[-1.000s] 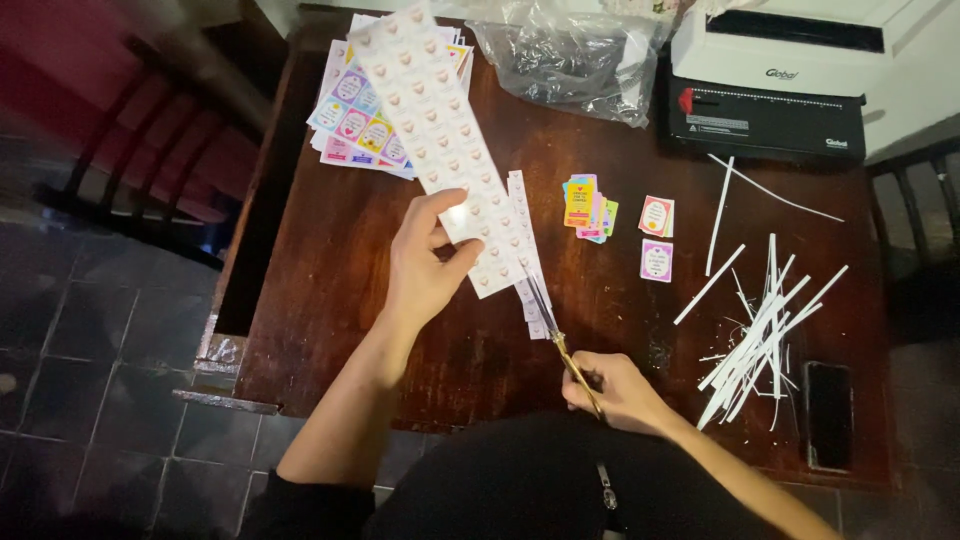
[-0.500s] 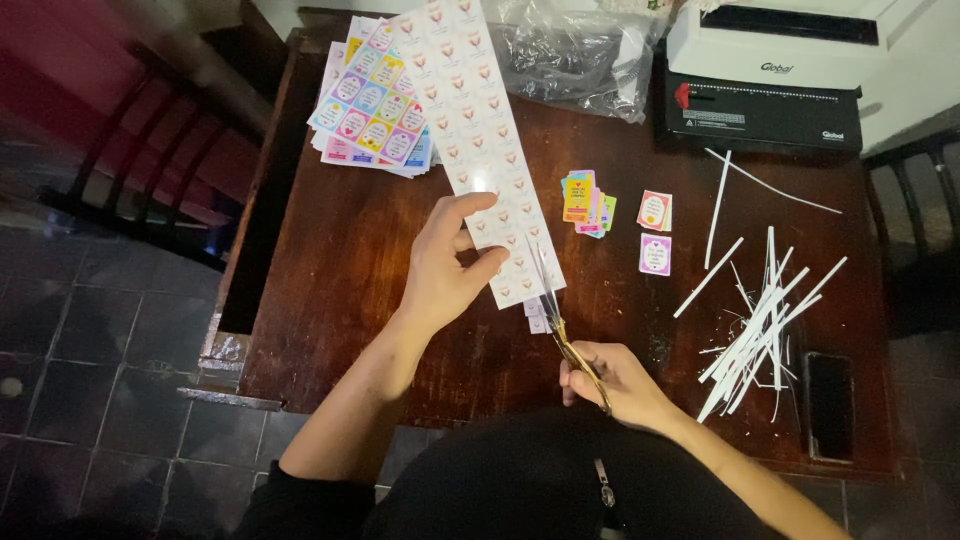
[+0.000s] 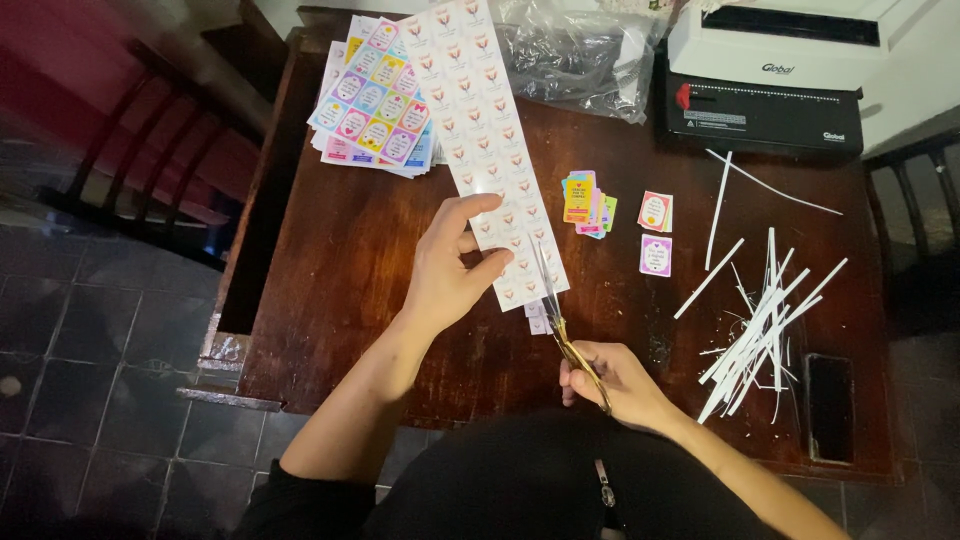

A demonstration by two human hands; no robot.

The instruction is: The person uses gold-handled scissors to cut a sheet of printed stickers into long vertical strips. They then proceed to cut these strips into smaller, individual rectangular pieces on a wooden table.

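My left hand pinches the near end of a long white sheet of small printed labels that stretches away across the dark wooden table. My right hand grips gold-handled scissors, whose blades point up along the sheet's right edge near its lower end. A small cut piece lies just under the sheet's near corner.
A stack of colourful sticker sheets lies at the far left. Small cut cards and two single cards sit mid-table. White paper strips are piled at the right beside a dark phone. A clear plastic bag and a black-and-white machine stand at the back.
The sheet has slid away from me and my left hand has shifted its grip nearer the sheet's end. The scissors have moved up along its right edge.
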